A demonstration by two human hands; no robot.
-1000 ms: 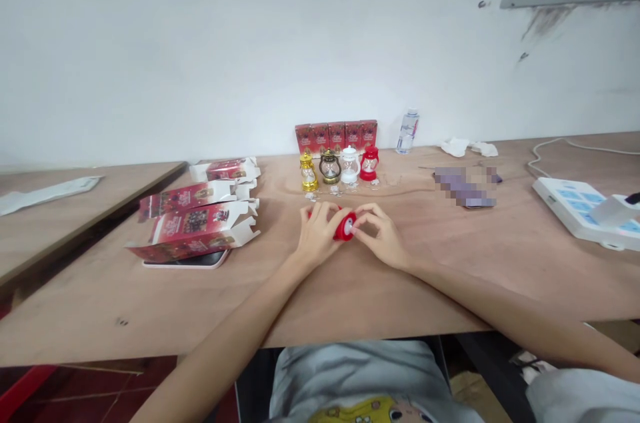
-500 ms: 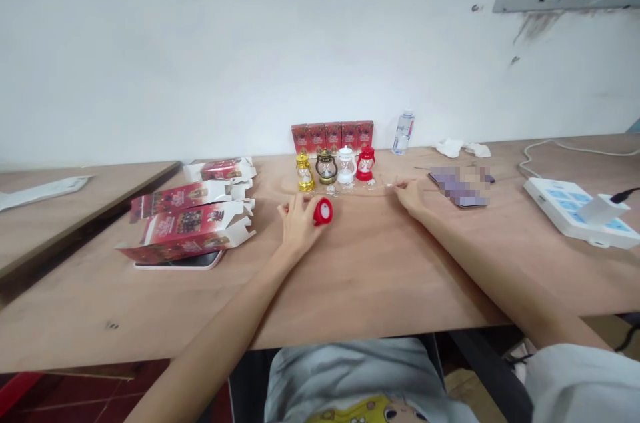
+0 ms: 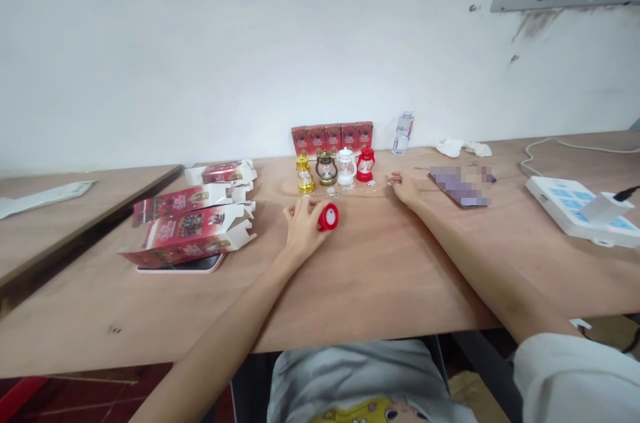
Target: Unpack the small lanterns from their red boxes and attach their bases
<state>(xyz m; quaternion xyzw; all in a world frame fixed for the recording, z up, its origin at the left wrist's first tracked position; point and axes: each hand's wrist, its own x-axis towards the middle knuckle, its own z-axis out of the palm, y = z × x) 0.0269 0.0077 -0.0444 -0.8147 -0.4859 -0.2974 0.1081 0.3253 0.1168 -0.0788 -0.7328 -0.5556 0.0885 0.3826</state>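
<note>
Lantern (image 3: 329,218) (red, prob): gripping it in curled left hand (image 3: 303,226), poking out rightward, showing round end, hiding long axis. Holding right hand (image 3: 405,189) well apart, forward-right, half-curled; can't tell if pinching anything.

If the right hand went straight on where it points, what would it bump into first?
Probably the upright red lantern, ahead and leftward of the right hand, though depth is unclear.

Head-worn view — forward; downward

Soft light, bright wall (image 3: 200,43), dim floor (image 3: 100,400), slight blur
</note>
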